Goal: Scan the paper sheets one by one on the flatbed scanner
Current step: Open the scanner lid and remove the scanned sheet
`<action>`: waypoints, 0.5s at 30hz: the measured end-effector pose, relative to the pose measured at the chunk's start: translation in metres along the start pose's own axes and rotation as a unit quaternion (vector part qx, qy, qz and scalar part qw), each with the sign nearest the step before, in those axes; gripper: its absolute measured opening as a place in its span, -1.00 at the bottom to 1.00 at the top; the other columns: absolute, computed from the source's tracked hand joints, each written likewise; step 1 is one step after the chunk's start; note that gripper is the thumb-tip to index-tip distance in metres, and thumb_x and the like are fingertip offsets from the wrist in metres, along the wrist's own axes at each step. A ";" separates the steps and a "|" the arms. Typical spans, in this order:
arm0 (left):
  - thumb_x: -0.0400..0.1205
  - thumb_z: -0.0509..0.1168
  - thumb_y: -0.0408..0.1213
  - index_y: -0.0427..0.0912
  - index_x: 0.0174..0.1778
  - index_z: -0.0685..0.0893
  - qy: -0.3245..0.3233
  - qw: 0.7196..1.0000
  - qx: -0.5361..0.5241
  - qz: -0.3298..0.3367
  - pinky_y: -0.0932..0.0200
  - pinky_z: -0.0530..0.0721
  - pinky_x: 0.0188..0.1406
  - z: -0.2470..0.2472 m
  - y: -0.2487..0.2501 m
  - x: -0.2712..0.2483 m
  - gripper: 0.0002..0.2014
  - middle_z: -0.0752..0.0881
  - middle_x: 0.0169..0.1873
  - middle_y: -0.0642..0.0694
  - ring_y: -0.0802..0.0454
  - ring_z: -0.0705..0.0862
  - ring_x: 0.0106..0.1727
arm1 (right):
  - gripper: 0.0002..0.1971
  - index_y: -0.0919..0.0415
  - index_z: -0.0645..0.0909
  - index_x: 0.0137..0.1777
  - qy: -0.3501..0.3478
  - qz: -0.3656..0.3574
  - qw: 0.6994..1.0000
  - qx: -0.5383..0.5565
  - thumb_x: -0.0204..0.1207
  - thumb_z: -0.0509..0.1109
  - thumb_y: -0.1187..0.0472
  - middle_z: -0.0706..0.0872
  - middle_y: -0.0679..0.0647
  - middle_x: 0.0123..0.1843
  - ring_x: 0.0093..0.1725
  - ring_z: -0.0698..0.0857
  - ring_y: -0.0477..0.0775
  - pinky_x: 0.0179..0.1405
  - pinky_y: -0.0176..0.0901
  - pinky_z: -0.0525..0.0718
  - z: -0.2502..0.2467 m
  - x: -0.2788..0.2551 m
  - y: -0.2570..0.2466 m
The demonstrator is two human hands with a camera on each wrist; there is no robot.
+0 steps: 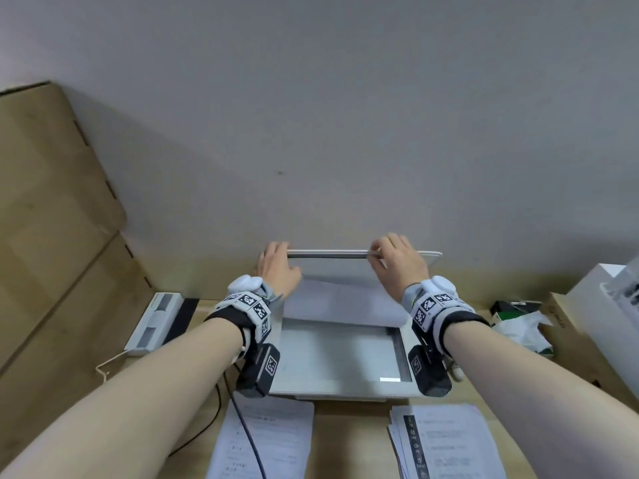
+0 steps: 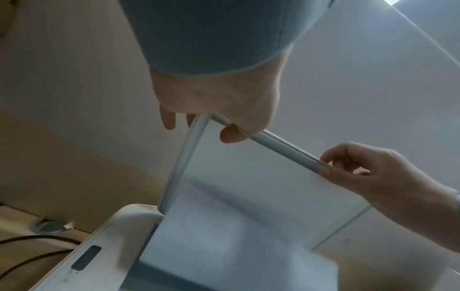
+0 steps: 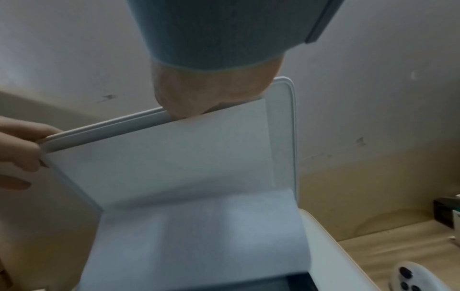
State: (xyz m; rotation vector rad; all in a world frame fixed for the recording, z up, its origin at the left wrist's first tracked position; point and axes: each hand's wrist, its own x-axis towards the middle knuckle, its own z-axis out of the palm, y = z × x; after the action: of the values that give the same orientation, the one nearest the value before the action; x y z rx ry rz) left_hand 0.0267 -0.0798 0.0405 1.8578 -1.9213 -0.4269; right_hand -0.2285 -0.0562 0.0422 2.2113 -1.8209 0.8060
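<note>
Lid: we hold the thin, round-cornered plastic lid raised.
Left hand: fingers curled over its top corner.
Right hand: pinching the top edge.
Sheet: smooth paper, bowed on the scanner glass.
Stacks: flat, printed, just before it.

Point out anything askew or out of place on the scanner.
The white paper sheet is not flat on the scanner glass: it covers only the rear of the glass and curls up against the raised white scanner lid, whose top edge is in the grip of both the left hand and the right hand.
</note>
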 end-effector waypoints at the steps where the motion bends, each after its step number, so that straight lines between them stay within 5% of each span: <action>1: 0.54 0.26 -0.32 -0.16 0.54 0.39 0.007 1.000 -0.023 -0.004 -0.06 0.45 0.36 0.000 -0.002 0.003 -0.42 0.46 0.47 -0.20 -0.25 0.46 0.43 | -0.84 0.16 0.64 0.06 0.009 0.004 1.000 -0.008 0.55 0.47 0.15 0.63 0.09 -0.02 0.02 0.58 0.23 -0.08 0.08 0.64 0.002 0.005 0.001; 8: 0.59 0.26 -0.35 -0.15 0.74 -0.08 0.012 0.983 -0.165 -0.076 -0.01 0.19 0.60 0.002 0.013 0.036 -0.15 0.07 0.72 -0.13 -0.13 0.13 0.70 | -0.37 0.31 0.38 0.58 -0.042 0.007 0.999 -0.015 0.50 0.40 0.21 0.56 0.21 0.30 0.24 0.50 0.29 0.30 0.10 0.55 0.028 0.031 0.015; 10: 0.56 0.27 -0.33 -0.12 0.74 0.00 0.006 0.981 -0.177 -0.081 0.02 0.27 0.56 0.006 0.014 0.049 -0.16 0.15 0.70 -0.12 -0.13 0.21 0.67 | -0.32 0.36 0.34 0.60 -0.057 0.001 0.998 -0.008 0.49 0.40 0.23 0.57 0.24 0.34 0.30 0.50 0.31 0.35 0.10 0.51 0.036 0.036 0.021; 13: 0.51 0.27 -0.29 -0.20 0.53 0.40 -0.030 0.989 -0.134 -0.052 0.12 0.44 0.27 0.017 0.017 0.057 -0.39 0.39 0.54 -0.11 -0.17 0.49 0.46 | -0.36 0.34 0.31 0.61 -0.111 0.011 0.994 -0.006 0.54 0.34 0.20 0.50 0.24 0.50 0.54 0.39 0.30 0.54 0.10 0.39 0.048 0.039 0.028; 15: 0.55 0.26 -0.36 -0.27 0.48 0.42 -0.041 0.992 -0.116 -0.034 0.15 0.41 0.24 0.025 0.020 0.057 -0.48 0.34 0.57 -0.09 -0.11 0.48 0.46 | -0.37 0.32 0.28 0.63 -0.133 0.017 0.991 0.000 0.58 0.30 0.19 0.42 0.21 0.59 0.65 0.27 0.27 0.63 0.07 0.26 0.052 0.036 0.032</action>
State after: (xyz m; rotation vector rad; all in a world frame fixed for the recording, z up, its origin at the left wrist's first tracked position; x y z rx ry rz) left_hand -0.0040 -0.1372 0.0343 1.7805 -1.7777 -0.7279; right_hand -0.2390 -0.1182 0.0096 2.3909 -1.9762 0.5375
